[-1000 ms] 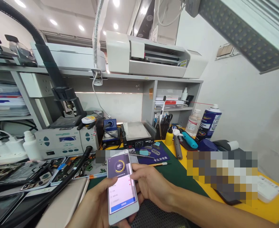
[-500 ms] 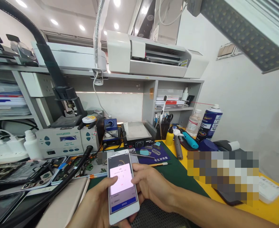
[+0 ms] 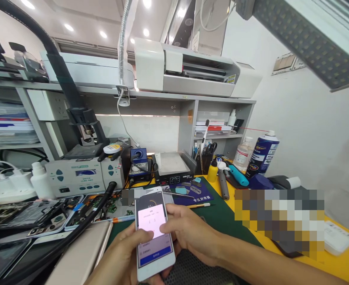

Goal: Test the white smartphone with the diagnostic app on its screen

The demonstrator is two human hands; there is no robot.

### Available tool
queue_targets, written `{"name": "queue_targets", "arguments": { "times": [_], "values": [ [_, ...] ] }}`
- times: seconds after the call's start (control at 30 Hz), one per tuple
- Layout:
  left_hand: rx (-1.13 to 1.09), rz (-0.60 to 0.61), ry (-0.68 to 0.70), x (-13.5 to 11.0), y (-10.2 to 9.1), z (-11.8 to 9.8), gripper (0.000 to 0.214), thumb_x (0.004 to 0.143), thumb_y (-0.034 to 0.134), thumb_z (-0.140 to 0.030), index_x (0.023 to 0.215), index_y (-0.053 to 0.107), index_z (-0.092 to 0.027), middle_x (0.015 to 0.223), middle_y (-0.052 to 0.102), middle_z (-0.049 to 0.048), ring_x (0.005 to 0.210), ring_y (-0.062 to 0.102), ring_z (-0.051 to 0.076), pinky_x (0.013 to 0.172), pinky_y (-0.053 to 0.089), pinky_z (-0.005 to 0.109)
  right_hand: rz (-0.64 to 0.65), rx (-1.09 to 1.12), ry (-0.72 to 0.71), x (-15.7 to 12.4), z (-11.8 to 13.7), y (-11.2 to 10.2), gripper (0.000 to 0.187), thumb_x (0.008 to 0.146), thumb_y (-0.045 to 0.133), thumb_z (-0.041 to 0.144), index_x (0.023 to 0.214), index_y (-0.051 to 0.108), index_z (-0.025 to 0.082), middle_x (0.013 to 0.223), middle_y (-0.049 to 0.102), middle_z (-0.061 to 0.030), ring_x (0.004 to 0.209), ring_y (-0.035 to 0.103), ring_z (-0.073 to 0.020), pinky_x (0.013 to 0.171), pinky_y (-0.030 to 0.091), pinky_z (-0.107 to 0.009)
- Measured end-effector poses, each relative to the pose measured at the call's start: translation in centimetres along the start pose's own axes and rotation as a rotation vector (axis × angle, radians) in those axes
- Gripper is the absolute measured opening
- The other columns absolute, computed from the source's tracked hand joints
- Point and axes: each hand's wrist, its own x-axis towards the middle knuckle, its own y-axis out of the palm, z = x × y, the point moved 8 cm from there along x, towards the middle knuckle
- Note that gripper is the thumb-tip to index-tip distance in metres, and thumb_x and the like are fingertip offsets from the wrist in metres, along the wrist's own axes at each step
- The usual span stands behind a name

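A white smartphone (image 3: 155, 263) with its screen lit is held upright and slightly tilted between both hands. On the screen is a pale pink pop-up box over a dimmed page with a blue bar near the bottom. My left hand (image 3: 126, 249) wraps the phone's left side and lower back, its thumb over the lower part of the pop-up. My right hand (image 3: 189, 229) grips the right edge, its thumb over the screen's right side. The fingers behind the phone are mostly hidden. Below the phone lies a dark perforated surface (image 3: 198, 269).
A hot-air station (image 3: 85, 176) and trays of phone parts (image 3: 105, 208) are at left, beside a large gold-coloured device (image 3: 76, 253). A heating plate (image 3: 172, 166) stands behind the green mat (image 3: 230, 229). Bottles and a spray can (image 3: 262, 154) are at right. One patch at right is pixelated.
My left thumb has moved down to the lower part of the pop-up. My right thumb has slid a little inward over the screen. The phone stays nearly in place.
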Motion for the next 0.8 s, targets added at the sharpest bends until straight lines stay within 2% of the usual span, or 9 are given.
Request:
{"name": "queue_targets", "arguments": {
  "times": [0.17,0.27,0.4,0.6,0.8],
  "values": [
    [-0.038,0.049,-0.009,-0.18,0.44,-0.19,0.045,0.087,0.048,-0.026,0.129,0.046,-0.009,0.079,0.071,0.0116,0.067,0.067,0.026,0.053,0.052,0.033,0.006,0.044,0.014,-0.24,0.05,0.06,0.043,0.066,0.063,0.022,0.109,0.066,0.016,0.085,0.071,-0.0068,0.063,0.064,-0.017,0.045,0.053,-0.024],
    [-0.034,0.083,-0.015,-0.18,0.68,-0.38,0.051,0.085,0.046,-0.025,0.134,0.04,-0.009,0.085,0.072,0.0146,0.067,0.067,0.026,0.054,0.051,0.033,0.009,0.038,0.012,-0.32,0.22,0.19,0.042,0.066,0.062,0.022,0.108,0.066,0.016,0.083,0.071,-0.0066,0.063,0.064,-0.0167,0.045,0.053,-0.024],
    [-0.041,0.097,-0.019,-0.1,0.6,-0.36,0.049,0.083,0.047,-0.022,0.13,0.043,-0.009,0.092,0.074,0.0172,0.069,0.067,0.026,0.056,0.052,0.034,-0.003,0.035,0.013,-0.28,0.22,0.19,0.042,0.066,0.062,0.022,0.107,0.067,0.016,0.081,0.071,-0.0064,0.063,0.064,-0.0173,0.045,0.053,-0.025],
    [-0.087,0.128,-0.03,0.03,0.41,-0.01,0.038,0.083,0.046,-0.023,0.118,0.053,-0.009,0.085,0.074,0.0168,0.071,0.07,0.029,0.057,0.053,0.035,-0.027,0.017,0.025,-0.29,0.11,0.0,0.045,0.064,0.062,0.022,0.108,0.065,0.016,0.08,0.071,-0.0067,0.066,0.065,-0.0194,0.046,0.053,-0.026],
    [-0.143,0.146,-0.005,0.73,0.21,0.4,0.045,0.087,0.044,-0.033,0.122,0.052,-0.006,0.088,0.076,0.0221,0.069,0.072,0.032,0.052,0.054,0.035,-0.033,0.012,0.036,-0.42,0.26,0.17,0.046,0.062,0.059,0.023,0.107,0.065,0.016,0.076,0.07,-0.0057,0.063,0.063,-0.0192,0.047,0.052,-0.027]
  ]
}}
